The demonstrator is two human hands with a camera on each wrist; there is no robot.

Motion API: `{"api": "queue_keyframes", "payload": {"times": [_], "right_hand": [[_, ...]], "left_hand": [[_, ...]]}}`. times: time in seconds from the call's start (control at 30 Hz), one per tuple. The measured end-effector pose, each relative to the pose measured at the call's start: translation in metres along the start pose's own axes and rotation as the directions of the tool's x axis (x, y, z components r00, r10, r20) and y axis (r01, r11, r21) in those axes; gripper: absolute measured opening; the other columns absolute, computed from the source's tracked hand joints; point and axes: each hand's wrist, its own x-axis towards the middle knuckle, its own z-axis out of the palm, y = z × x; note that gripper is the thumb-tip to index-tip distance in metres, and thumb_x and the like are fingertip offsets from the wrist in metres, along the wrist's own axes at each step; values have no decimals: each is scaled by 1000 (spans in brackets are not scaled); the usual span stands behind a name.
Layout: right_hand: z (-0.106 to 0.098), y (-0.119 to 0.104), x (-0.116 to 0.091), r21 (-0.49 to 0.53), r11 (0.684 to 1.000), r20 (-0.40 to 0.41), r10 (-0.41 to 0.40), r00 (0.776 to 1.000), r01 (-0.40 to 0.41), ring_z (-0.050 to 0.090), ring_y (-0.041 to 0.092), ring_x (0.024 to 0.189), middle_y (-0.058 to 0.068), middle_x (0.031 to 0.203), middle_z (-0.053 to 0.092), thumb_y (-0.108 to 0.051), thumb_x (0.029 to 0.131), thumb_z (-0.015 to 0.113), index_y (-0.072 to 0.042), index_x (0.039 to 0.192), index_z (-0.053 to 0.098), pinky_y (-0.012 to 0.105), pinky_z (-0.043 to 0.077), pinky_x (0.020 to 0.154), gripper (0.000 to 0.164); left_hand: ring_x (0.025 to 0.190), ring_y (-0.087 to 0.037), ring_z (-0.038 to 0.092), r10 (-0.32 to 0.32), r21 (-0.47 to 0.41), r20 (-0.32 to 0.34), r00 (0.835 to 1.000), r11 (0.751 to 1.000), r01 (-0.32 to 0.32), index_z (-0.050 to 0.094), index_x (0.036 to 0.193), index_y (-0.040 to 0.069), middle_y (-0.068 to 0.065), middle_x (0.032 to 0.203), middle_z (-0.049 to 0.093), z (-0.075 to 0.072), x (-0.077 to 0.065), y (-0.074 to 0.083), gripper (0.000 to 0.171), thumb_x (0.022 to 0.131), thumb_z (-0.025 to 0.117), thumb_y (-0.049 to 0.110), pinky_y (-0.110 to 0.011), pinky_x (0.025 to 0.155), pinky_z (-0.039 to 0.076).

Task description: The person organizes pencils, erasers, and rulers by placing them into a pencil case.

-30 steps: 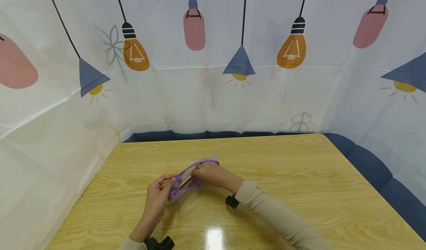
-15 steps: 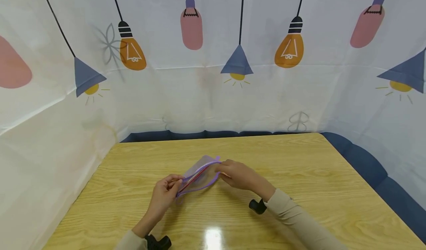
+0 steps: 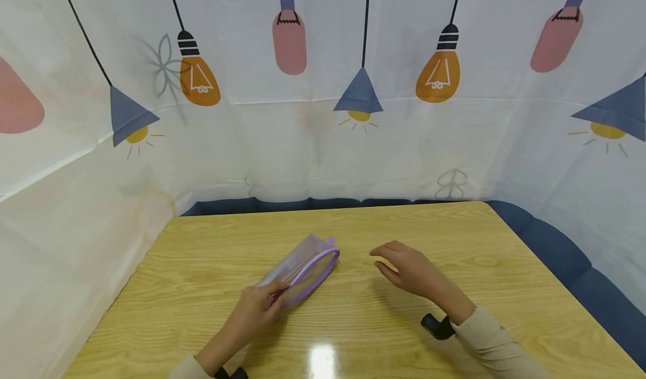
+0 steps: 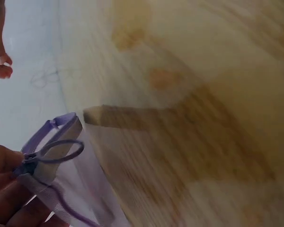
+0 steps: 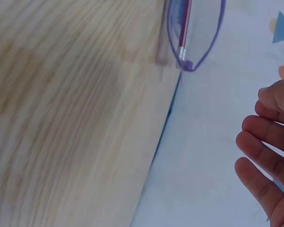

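A translucent pencil case [image 3: 295,261] with purple zipper edging slants over the middle of the table, its mouth gaping. My left hand [image 3: 258,310] pinches the near end between thumb and fingers. In the left wrist view, a purple ring-shaped zipper pull [image 4: 61,142] sticks out beside my thumb. Through the mouth, the right wrist view shows a slim red pencil-like stick [image 5: 184,28] lying lengthwise inside. To the right of the case, my right hand [image 3: 411,269] hovers over the table with loosely bent fingers and holds nothing.
The wooden table [image 3: 454,244] spreads wide under both hands. Behind it and along its right side runs a dark blue padded edge [image 3: 552,250]. A white curtain [image 3: 282,155] printed with lamps and bulbs surrounds the table.
My right hand came out of the pencil case, let go of its far rim and moved off to the right. My left hand still holds the near end, now lower.
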Motion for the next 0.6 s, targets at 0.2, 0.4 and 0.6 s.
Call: {"api": "queue_keyframes", "payload": {"times": [0.2, 0.4, 0.6], "right_hand": [[-18, 5, -22, -57, 998, -55, 10, 998, -13, 64, 22, 87, 8, 98, 65, -33, 102, 50, -4, 108, 67, 34, 55, 66, 34], [-41, 15, -49, -122, 989, -58, 80, 995, -87, 64, 25, 90, 10, 103, 65, -49, 103, 30, -3, 113, 66, 38, 55, 66, 59], [-62, 30, -79, -147, 967, 30, 216, 976, -210, 57, 37, 108, 16, 124, 58, -26, 87, 74, -1, 131, 55, 54, 47, 85, 53]], "left_hand": [[63, -3, 61, 100, 141, 121, 988, 983, -116, 67, 105, -5, -12, 92, 71, -2, -5, 4, 21, 85, 69, -2, -16, 57, 50], [86, -21, 69, 87, 219, 129, 988, 969, -114, 66, 113, -1, -12, 107, 70, -20, -14, 2, 28, 87, 71, 8, -42, 78, 55], [118, -35, 55, -19, 362, 105, 994, 932, -20, 59, 130, 0, -17, 130, 58, -49, -31, -10, 52, 88, 73, 28, -55, 97, 40]]}}
